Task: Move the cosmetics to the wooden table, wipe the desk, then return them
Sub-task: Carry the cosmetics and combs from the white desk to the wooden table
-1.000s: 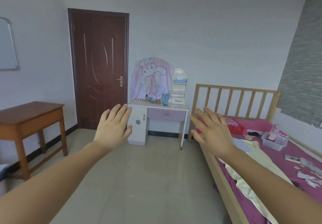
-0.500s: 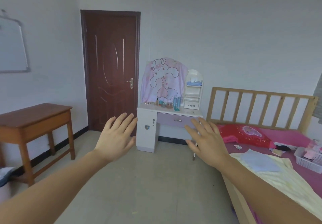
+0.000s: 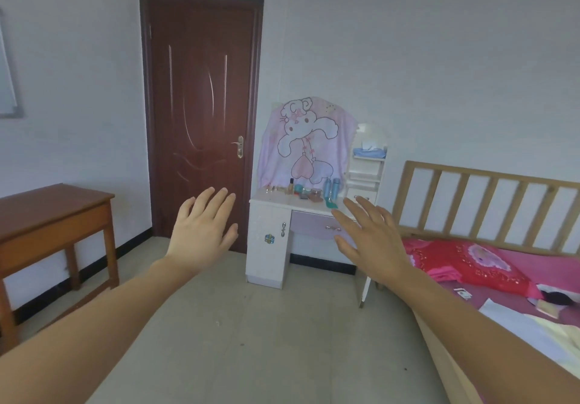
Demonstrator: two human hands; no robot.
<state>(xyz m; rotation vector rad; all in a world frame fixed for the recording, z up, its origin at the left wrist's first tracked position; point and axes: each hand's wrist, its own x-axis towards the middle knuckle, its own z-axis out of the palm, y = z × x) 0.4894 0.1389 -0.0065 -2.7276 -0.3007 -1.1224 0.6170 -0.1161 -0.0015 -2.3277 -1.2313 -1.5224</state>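
Note:
Several cosmetics (image 3: 310,191), small bottles, jars and two blue tubes, stand on the white dressing desk (image 3: 270,240) against the far wall. A pink cartoon cloth (image 3: 306,144) hangs behind them. The wooden table (image 3: 47,215) stands at the left wall with nothing visible on its top. My left hand (image 3: 201,231) and my right hand (image 3: 373,240) are stretched out in front of me, fingers spread, holding nothing, well short of the desk. My right hand overlaps the desk's purple drawer in the picture.
A dark brown door (image 3: 201,114), closed, is left of the desk. A bed with a wooden slatted headboard (image 3: 489,206) and red and pink bedding (image 3: 470,262) fills the right side. Tiled floor (image 3: 266,325) lies between me and the desk. A whiteboard (image 3: 6,74) hangs at far left.
The view has swung toward the desk and come closer; the desk and door look larger. Both hands stay raised and spread, and hold nothing.

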